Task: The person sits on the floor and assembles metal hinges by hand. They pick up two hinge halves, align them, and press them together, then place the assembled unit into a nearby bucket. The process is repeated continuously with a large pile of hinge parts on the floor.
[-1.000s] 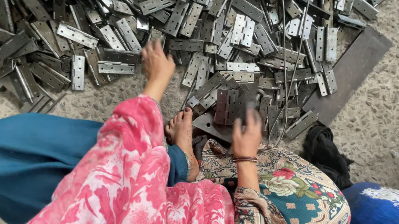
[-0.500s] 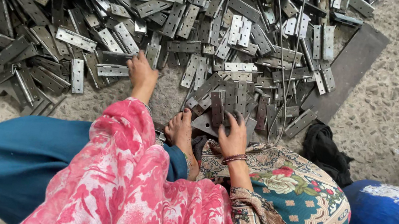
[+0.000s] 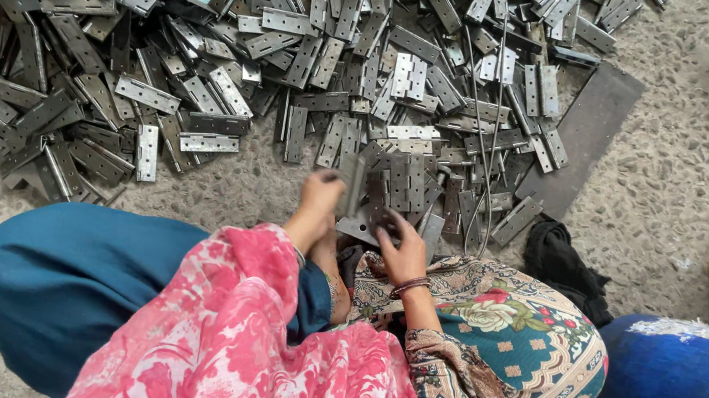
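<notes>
Low over the floor (image 3: 663,215) by the heap (image 3: 236,42), the left hand (image 3: 318,200) gripped an upright hinge (image 3: 349,184) while the right hand (image 3: 401,254) clutched another hinge piece (image 3: 366,228), whose sharp edges might have nicked fingers.

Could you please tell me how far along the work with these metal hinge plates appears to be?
Done: no finished stack can be told apart. In hand: the left hand holds one hinge plate upright, while the right hand holds down another plate at the person's feet. Left: the large loose pile of plates across the floor looks unsorted.
</notes>
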